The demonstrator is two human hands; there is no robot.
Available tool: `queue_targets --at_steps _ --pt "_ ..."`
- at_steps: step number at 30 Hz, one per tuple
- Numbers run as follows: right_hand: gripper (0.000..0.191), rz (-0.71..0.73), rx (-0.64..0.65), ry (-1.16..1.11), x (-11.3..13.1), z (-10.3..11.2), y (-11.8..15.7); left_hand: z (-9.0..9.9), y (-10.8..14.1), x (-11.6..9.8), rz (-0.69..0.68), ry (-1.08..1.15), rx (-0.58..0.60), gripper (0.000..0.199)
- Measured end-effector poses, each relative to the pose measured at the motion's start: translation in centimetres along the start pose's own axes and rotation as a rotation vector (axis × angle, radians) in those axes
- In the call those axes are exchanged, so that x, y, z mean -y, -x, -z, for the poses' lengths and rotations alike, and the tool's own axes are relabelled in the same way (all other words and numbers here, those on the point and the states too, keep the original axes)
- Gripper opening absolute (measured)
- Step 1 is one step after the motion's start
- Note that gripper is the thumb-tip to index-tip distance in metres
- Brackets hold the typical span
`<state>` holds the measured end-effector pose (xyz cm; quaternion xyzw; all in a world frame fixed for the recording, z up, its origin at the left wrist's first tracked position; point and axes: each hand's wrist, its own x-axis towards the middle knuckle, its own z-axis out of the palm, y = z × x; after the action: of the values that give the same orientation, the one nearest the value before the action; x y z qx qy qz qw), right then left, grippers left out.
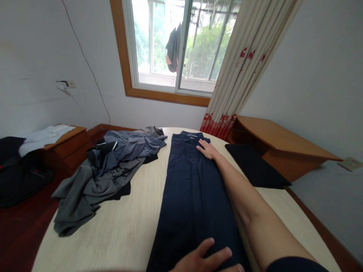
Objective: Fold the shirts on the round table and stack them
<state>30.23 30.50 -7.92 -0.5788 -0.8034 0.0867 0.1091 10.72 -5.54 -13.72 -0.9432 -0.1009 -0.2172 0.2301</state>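
Observation:
A dark navy button-up shirt [193, 189] lies lengthwise on the table, folded into a long narrow strip. Its collar [191, 135] points toward the window and its button placket runs down the middle. My right hand [208, 150] rests flat on the shirt just below the collar, on the right side, with the fingers spread. At the bottom of the view, my left hand [208, 258] is over the near end of the shirt, its fingers apart; part of it is cut off by the frame edge. Neither hand grips anything.
A loose heap of grey and black clothes [113, 166] covers the left of the round pale table [127, 234]. On the right lies a black folded item [255, 164], beside a wooden desk [283, 136]. A curtain [241, 56], a window and a wooden cabinet [70, 143] stand beyond.

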Motion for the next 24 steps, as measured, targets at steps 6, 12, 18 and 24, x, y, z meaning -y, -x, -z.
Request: queue_targets --at_steps 6,12,18,24 --pt "0.073 -0.072 -0.423 -0.285 -0.3 0.4 2.6 2.3 -1.1 0.8 0.053 0.291 0.12 0.036" --pt "0.055 0.171 -0.185 -0.208 3.2 0.3 11.5 7.6 -2.2 3.0 0.261 0.71 0.161 0.053" --pt "0.06 0.379 0.035 -0.081 8.4 0.6 23.8 8.9 -2.0 5.1 0.448 0.7 0.031 0.039" --pt "0.07 0.471 0.196 -0.151 13.4 2.1 34.8 8.6 0.3 8.4 0.624 0.579 0.019 0.03"
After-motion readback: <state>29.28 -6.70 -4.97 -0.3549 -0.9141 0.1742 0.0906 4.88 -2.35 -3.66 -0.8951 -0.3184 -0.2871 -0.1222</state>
